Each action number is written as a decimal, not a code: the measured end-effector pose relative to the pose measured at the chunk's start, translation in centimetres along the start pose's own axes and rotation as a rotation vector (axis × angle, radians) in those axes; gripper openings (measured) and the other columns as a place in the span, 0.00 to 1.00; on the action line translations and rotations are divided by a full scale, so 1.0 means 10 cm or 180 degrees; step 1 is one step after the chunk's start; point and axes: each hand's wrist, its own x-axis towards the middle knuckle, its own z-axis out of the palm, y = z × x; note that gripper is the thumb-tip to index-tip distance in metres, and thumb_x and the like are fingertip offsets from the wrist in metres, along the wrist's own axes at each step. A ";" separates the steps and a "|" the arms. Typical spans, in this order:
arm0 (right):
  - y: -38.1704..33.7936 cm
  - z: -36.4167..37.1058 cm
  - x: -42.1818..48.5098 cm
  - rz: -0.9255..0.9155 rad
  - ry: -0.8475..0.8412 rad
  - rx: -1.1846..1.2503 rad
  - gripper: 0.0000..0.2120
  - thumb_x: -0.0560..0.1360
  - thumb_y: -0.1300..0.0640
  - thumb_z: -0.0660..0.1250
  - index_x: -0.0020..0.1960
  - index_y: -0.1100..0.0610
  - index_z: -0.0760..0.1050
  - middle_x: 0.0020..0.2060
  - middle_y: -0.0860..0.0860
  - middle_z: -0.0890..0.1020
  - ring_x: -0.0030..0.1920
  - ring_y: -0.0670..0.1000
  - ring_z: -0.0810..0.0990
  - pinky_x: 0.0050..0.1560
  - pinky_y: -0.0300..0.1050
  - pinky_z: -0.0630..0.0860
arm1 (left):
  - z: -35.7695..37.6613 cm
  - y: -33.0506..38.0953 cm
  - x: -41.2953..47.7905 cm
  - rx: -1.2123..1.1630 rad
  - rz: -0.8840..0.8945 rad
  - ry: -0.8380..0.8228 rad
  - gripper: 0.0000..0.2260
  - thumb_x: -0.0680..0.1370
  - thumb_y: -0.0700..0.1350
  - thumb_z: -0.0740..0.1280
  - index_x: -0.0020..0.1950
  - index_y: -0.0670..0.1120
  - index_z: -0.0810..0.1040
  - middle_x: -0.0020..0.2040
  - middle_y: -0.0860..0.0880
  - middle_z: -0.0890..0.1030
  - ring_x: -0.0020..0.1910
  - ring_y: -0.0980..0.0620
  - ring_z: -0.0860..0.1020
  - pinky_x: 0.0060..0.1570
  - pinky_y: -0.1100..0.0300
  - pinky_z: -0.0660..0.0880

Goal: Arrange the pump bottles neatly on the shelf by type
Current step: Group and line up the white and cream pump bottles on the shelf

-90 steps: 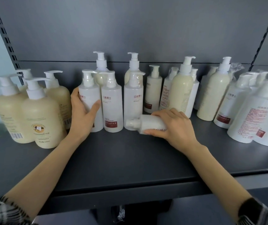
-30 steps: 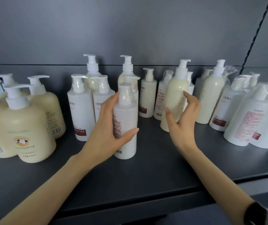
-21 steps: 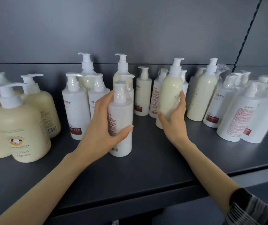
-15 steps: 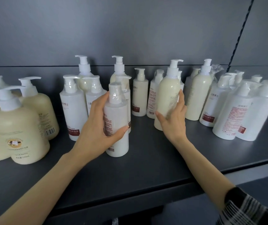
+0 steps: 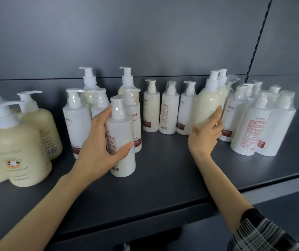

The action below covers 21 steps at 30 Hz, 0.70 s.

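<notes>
- My left hand point(image 5: 99, 142) grips the white bottle point(image 5: 122, 142) round its middle, thumb in front and fingers behind. It stands upright on the shelf point(image 5: 163, 192), in front of all the others. That bottle is my landmark.
- Well to its right, my right hand point(image 5: 205, 136) lies against the tall cream bottle point(image 5: 207, 104). The fingers are mostly straight and the thumb sits at the lower left side, so I judge it a loose touch, not a clamp.
- A second cream bottle point(image 5: 224, 87) stands just behind that one. I can't tell whether they touch.
- Just behind the landmark is a packed white group point(image 5: 76, 120).
- Far left of it are the squat cream bottles point(image 5: 16, 147).
- Back and to the right is a row of three point(image 5: 168, 109).
- Far right is a wrapped white cluster point(image 5: 250, 127).
- Risk: the bottles are tall with narrow bases and stand close together. Pushing the landmark back too fast could topple the white group like dominoes.
- Risk: the shrink wrap looks slick, so a light grip may slip.
- Risk: my right wrist is near the row of three and could clip it as I pull the hand away.
- Risk: the whites and creams look alike, so mis-sorting is easy.
- Writing: "沿美博士" on a bottle in the far-right cluster.
- Writing: "…DITIONER" partly visible on a bottle just behind the landmark.
- Writing: the white bottles have red bands with white characters too small to read.
- Writing: "520ml", a round cartoon logo and barcodes on the squat cream bottles.
</notes>
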 end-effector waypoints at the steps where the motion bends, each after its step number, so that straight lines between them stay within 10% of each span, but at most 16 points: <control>1: 0.01 0.00 0.01 0.0028 0.0026 -0.0029 0.40 0.75 0.66 0.64 0.77 0.54 0.42 0.70 0.58 0.58 0.67 0.61 0.62 0.63 0.57 0.65 | 0.00 0.00 0.00 0.0008 -0.0002 0.0006 0.36 0.65 0.61 0.68 0.63 0.77 0.49 0.62 0.77 0.58 0.61 0.76 0.63 0.53 0.78 0.65; 13: 0.01 -0.01 0.10 0.0146 0.0276 0.0164 0.39 0.74 0.68 0.64 0.77 0.53 0.46 0.70 0.58 0.59 0.67 0.60 0.63 0.63 0.59 0.67 | -0.02 0.02 -0.01 0.0051 -0.0045 0.0000 0.36 0.65 0.61 0.69 0.63 0.78 0.48 0.62 0.79 0.57 0.60 0.77 0.63 0.52 0.75 0.65; 21: -0.22 -0.12 -0.15 -0.1274 0.0243 0.1065 0.30 0.75 0.68 0.62 0.74 0.61 0.56 0.69 0.58 0.61 0.69 0.47 0.59 0.64 0.22 0.53 | -0.03 0.02 0.01 0.0096 -0.0093 -0.0075 0.35 0.64 0.63 0.67 0.63 0.76 0.49 0.61 0.80 0.55 0.60 0.77 0.63 0.52 0.73 0.65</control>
